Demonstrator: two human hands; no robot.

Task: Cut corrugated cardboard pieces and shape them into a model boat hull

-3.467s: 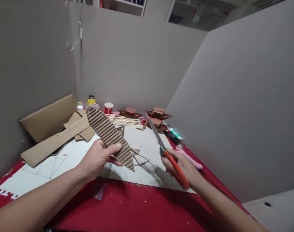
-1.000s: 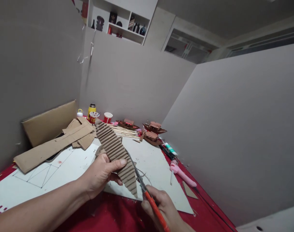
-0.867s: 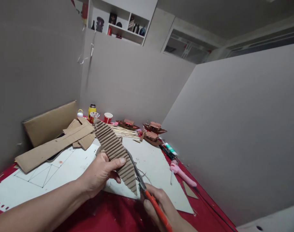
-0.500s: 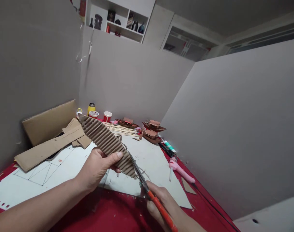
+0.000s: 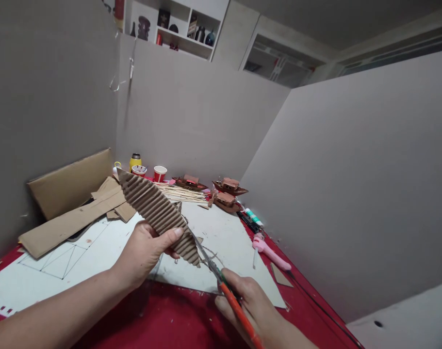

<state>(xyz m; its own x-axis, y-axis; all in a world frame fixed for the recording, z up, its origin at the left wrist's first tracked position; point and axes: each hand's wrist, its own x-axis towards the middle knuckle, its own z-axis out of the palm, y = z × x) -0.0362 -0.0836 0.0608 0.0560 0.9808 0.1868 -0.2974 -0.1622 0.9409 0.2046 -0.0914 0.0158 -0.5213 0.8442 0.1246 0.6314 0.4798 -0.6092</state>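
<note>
My left hand grips a leaf-shaped piece of corrugated cardboard, its thumb on the ridged face. The piece slants from upper left to lower right, pointed at its ends. In my right hand is a pair of scissors with orange on the handle. The blades point up and left, beside the right edge of the cardboard near its lower end. Small dark scraps lie on the white sheet beyond the blades.
Cardboard strips and a leaning panel are at left. Behind stand a yellow bottle, a red cup, thin sticks and brown model boats. A pink glue gun with its cord lies right.
The lower tip of the cardboard and the scissors have shifted slightly left. The whole view has moved a little; both hands keep their holds.
</note>
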